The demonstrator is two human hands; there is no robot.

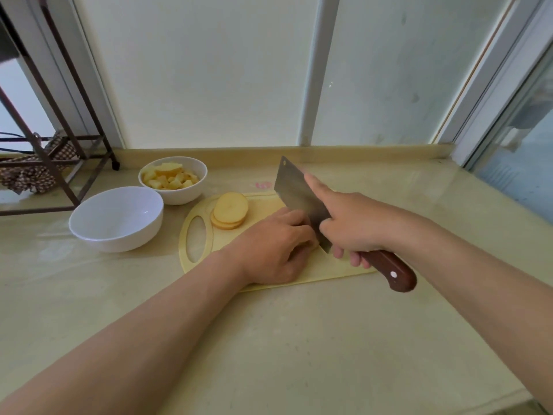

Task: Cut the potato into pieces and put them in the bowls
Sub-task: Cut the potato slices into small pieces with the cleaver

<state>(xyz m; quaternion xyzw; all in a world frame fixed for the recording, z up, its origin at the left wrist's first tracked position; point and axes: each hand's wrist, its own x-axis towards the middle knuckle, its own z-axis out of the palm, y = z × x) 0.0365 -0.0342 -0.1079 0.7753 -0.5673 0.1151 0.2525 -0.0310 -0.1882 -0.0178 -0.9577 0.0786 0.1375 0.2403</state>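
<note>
The right hand [350, 223] has its fingers wrapped round the brown handle of the cleaver [294, 190], with the forefinger laid straight along the flat of the blade. The left hand [275, 247] sits just left of the blade. Its fingers curl down over a potato piece, which they almost wholly hide, on the near right part of the cutting board [263, 205].

A stack of potato slices [230, 209] lies at the board's far left. Cut chunks [169, 176] fill the far bowl [179, 197], and the near bowl [116, 218] holds nothing.

Raw potato is likely firm, light and slick on its cut faces. It is best pinned flat side down, with the fingertips tucked back from the edge. The blade looks heavy and lies close against the left knuckles, so there is little margin there.

The surface [269, 339] is open near and to the right. The bowls and a metal rack [59, 163] crowd the left.
</note>
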